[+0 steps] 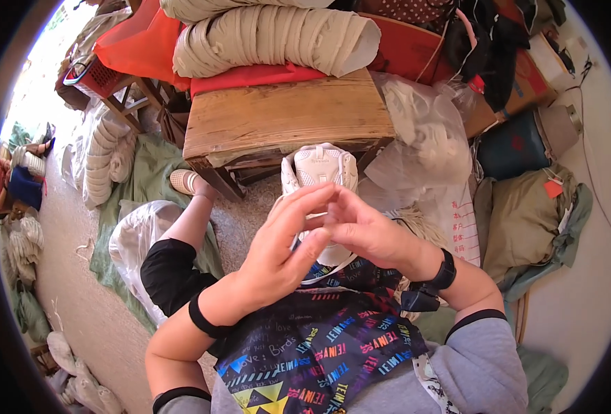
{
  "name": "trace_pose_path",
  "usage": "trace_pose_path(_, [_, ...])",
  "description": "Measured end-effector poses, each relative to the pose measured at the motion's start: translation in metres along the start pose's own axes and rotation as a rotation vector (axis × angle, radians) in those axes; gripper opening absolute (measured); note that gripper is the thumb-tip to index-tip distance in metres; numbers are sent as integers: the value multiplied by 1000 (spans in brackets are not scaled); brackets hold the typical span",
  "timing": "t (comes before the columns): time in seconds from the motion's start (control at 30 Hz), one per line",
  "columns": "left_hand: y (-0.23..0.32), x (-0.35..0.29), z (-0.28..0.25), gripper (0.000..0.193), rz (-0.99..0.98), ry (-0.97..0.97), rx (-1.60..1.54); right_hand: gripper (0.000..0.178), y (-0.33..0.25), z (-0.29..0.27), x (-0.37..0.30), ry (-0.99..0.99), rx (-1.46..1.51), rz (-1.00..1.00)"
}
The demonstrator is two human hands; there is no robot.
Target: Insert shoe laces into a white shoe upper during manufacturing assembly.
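Note:
A white sneaker (319, 165) stands upright in front of me, its tongue toward the wooden bench; my hands cover much of it. My left hand (285, 252) and my right hand (371, 234) meet above the shoe, fingertips touching and fingers curled. Something small and dark shows between the left thumb and fingers, too little of it to name. Whatever the right fingers pinch is hidden behind them. Below the hands, a thin white lace (331, 270) runs across my patterned apron (319, 345).
A low wooden bench (285, 114) stands just ahead, bearing rolled stacks of beige shoe parts (271, 41) on red cloth. Clear plastic bags (423, 145) lie to its right, near a bundle of pale laces (416, 222). Olive cloth bundles (533, 214) sit at far right.

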State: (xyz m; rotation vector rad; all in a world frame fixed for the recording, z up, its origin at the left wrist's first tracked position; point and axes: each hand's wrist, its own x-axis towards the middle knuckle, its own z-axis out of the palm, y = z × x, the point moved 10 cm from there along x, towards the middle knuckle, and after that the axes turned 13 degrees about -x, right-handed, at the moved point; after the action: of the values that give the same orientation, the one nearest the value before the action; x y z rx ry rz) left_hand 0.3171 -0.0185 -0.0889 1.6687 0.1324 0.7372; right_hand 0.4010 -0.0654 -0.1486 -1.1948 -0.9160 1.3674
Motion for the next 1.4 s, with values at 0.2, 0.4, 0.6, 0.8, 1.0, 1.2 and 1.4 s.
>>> trace_pose_path(0.2, [-6, 4, -3, 38, 77, 12, 291, 26, 7, -5, -11, -189, -117, 239])
trace_pose_path(0.4, [-55, -23, -7, 11, -243, -108, 189, 24, -16, -60, -26, -12, -526, 228])
trace_pose_path(0.6, [-70, -28, 7, 15, -368, -160, 33, 20, -66, -95, -45, 113, -1103, 150])
trace_pose_path(0.8, [-88, -34, 14, 17, -525, -143, -39, 12, -104, -107, -56, 325, -2031, -10])
trace_pose_path(1.0, [-78, -21, 30, 22, -547, -82, -95, 38, -55, -24, -23, 181, -1139, -438])
trace_pose_path(1.2, [-102, -29, 17, 22, -553, -66, -59, 18, -27, -16, -20, 151, -1170, -346])
trace_pose_path(1.4, [-115, -34, 19, 22, -602, -67, -101, 13, -27, -32, -21, 226, -1249, -233])
